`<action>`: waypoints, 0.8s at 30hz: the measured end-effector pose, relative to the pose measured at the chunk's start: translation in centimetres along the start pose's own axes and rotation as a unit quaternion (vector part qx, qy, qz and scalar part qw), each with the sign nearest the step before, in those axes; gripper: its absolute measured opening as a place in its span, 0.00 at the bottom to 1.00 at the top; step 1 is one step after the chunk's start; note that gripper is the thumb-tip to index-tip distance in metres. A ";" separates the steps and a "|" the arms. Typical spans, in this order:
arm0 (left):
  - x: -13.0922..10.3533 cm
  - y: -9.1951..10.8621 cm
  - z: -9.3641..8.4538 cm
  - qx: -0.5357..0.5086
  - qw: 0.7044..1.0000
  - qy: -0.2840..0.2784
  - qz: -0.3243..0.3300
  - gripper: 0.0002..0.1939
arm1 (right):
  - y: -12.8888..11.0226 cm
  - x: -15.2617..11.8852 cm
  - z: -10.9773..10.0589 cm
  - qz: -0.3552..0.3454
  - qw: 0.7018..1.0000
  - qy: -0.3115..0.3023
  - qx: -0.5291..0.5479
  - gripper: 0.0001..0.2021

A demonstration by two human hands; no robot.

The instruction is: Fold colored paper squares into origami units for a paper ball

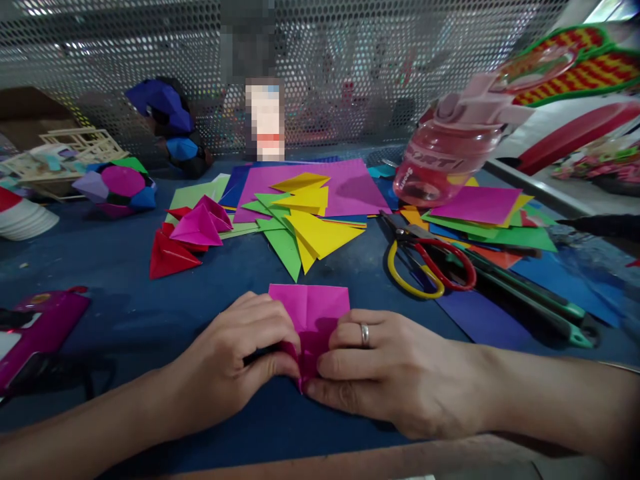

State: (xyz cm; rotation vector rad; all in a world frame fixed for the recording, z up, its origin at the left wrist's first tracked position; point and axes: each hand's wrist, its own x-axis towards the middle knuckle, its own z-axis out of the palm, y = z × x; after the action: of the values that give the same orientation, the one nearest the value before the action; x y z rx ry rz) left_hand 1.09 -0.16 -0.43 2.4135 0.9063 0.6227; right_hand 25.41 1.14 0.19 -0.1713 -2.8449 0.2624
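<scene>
A creased magenta sheet of paper lies on the blue table near its front edge, its lower end drawn to a point between my hands. My left hand pinches the sheet's left side between thumb and bent fingers. From the right, my right hand, with a ring on one finger, presses its fingers on the other side of the paper. Both hands partly cover the lower half of the sheet. Just beyond it are folded yellow paper pieces and folded green paper pieces.
Scissors and a green-black cutter lie at right, beside a paper stack and a pink bottle. Folded magenta and red pieces sit left. A magenta device lies far left. Perforated metal stands behind.
</scene>
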 end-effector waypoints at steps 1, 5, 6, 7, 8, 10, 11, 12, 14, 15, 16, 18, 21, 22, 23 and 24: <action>0.1 0.0 0.1 0.001 1.000 -0.001 -0.006 0.05 | 0.0 0.0 0.1 0.005 1.000 -0.003 0.005 0.15; 0.4 0.0 0.4 0.004 1.000 -0.008 -0.019 0.08 | 0.1 -0.1 0.2 0.015 1.000 -0.010 0.006 0.14; 0.5 0.1 0.5 0.005 1.000 -0.012 -0.019 0.08 | 0.1 -0.1 0.2 0.016 1.000 -0.011 0.004 0.13; 0.6 0.1 0.5 0.006 1.000 -0.017 -0.019 0.08 | 0.1 -0.1 0.2 0.016 1.000 -0.013 0.003 0.13; 0.6 0.1 0.6 0.007 1.000 -0.022 -0.020 0.08 | 0.0 -0.1 0.1 0.016 1.000 -0.016 0.003 0.13; 0.8 0.2 0.6 0.011 0.999 -0.033 -0.027 0.09 | 0.0 -0.1 0.1 0.014 1.000 -0.021 0.005 0.14; 0.8 0.2 0.5 0.012 0.999 -0.036 -0.032 0.09 | 0.0 -0.1 0.1 0.015 1.000 -0.023 0.006 0.14; 0.9 0.2 0.5 0.013 0.998 -0.039 -0.037 0.09 | 0.0 -0.1 0.1 0.016 1.000 -0.022 0.006 0.14; 1.0 0.2 0.4 0.014 0.998 -0.043 -0.048 0.07 | 0.0 -0.2 0.1 0.019 1.000 -0.018 0.005 0.14; 1.1 0.2 0.4 0.012 0.997 -0.041 -0.057 0.07 | 0.0 -0.2 0.2 0.018 1.000 -0.013 0.005 0.14; 1.2 0.2 0.4 0.011 0.997 -0.038 -0.069 0.08 | 0.0 -0.2 0.3 0.017 1.000 -0.007 0.006 0.15; 1.2 0.3 0.3 0.011 0.995 -0.029 -0.093 0.09 | 0.1 -0.3 0.4 0.015 1.000 0.008 0.010 0.15; 1.3 0.5 0.3 0.025 0.993 -0.018 -0.111 0.09 | 0.1 -0.4 0.7 0.012 0.999 0.033 0.011 0.18; 1.3 0.6 0.3 0.031 0.993 -0.016 -0.112 0.09 | 0.1 -0.4 0.7 0.012 0.999 0.032 0.011 0.18; 1.2 0.7 0.4 0.034 0.993 -0.015 -0.113 0.09 | 0.1 -0.4 0.7 0.013 0.999 0.026 0.013 0.18; 1.2 0.7 0.4 0.037 0.993 -0.015 -0.113 0.09 | 0.0 -0.4 0.8 0.015 1.000 0.018 0.016 0.18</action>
State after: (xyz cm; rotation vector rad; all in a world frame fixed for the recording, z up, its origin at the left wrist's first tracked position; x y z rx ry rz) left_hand 2.46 0.14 -0.02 2.3313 1.1885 0.4754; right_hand 25.60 0.99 -0.64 -0.2112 -2.8027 0.3093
